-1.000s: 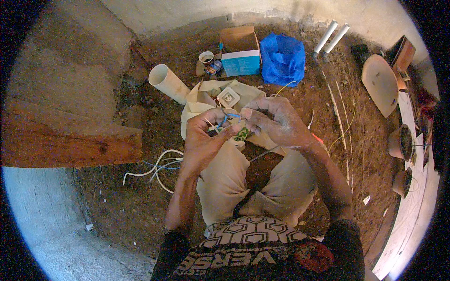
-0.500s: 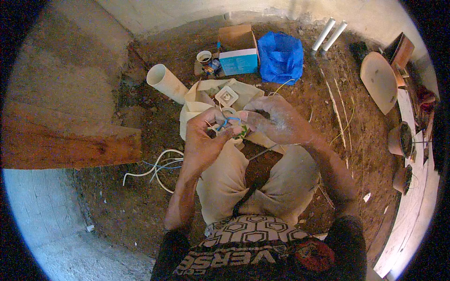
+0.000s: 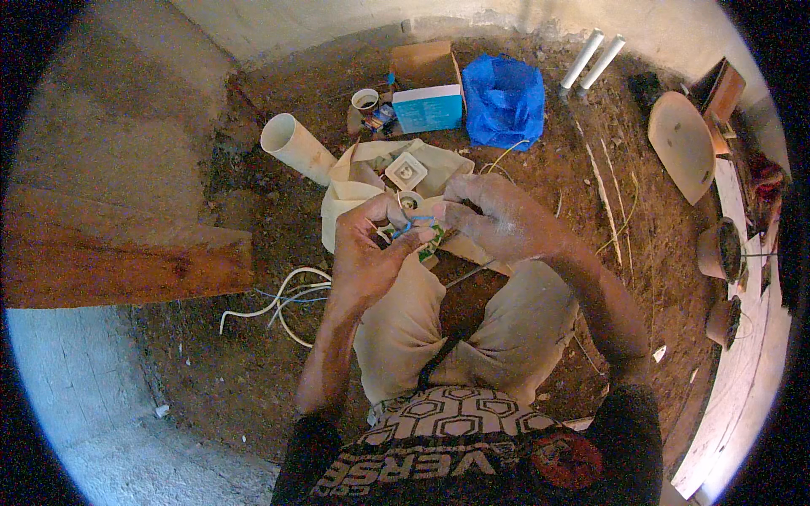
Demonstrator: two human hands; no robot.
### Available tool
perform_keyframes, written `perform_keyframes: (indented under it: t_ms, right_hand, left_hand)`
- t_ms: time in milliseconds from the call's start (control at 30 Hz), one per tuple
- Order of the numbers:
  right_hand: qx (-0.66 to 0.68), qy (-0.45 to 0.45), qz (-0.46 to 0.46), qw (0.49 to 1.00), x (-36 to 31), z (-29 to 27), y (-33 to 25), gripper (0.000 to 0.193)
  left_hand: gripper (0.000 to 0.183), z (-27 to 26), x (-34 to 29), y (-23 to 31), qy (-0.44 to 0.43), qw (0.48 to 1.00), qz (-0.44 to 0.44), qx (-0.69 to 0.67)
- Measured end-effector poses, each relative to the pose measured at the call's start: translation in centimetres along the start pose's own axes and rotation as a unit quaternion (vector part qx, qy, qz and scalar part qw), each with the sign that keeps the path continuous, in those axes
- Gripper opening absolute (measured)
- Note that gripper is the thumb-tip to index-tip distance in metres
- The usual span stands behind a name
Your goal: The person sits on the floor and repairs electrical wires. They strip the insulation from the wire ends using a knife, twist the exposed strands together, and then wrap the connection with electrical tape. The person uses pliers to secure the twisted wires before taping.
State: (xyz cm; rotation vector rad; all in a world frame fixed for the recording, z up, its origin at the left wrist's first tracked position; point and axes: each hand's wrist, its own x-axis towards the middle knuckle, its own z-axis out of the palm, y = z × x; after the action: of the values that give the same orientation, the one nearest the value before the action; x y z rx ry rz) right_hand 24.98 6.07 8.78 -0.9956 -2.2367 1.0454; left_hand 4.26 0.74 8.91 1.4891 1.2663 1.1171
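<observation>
The left hand (image 3: 364,257) and right hand (image 3: 498,218) meet just above the knees, both pinched on a small socket part (image 3: 412,202) with a blue wire (image 3: 411,225) looping between the fingertips. The wire runs roughly crosswise from hand to hand, equally near to each. Just beyond it, a white socket plate (image 3: 406,171) lies on a cream cloth (image 3: 354,181). Farther beyond, an open cardboard box (image 3: 424,65) looks empty.

Past my hands, the far way is crowded: a white socket plate (image 3: 406,171) on cloth, a pale pipe (image 3: 298,149) far left, a box (image 3: 429,108) and blue bag (image 3: 504,101) beyond. White cables (image 3: 278,302) clutter the left dirt. Bare earth lies open to my right.
</observation>
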Motion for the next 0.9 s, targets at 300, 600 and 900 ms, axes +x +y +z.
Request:
perform_keyframes:
  t_ms: [300, 600, 900]
  right_hand:
    - [0.268, -0.014, 0.165, 0.949, -0.2, 0.6, 0.7, 0.018]
    - [-0.240, 0.120, -0.312, 0.911, -0.1, -0.2, 1.4, 0.026]
    - [-0.358, 0.034, -0.423, 0.832, 0.4, -0.7, 1.9, 0.036]
  left_hand:
    - [0.020, -0.1, -0.1, -0.4, 0.008, 0.999, 0.014, 0.043]
    - [0.014, -0.9, 0.2, -1.0, -0.004, 1.000, -0.022, -0.008]
    - [0.016, -1.7, 0.6, -0.4, -0.032, 0.999, -0.022, 0.000]
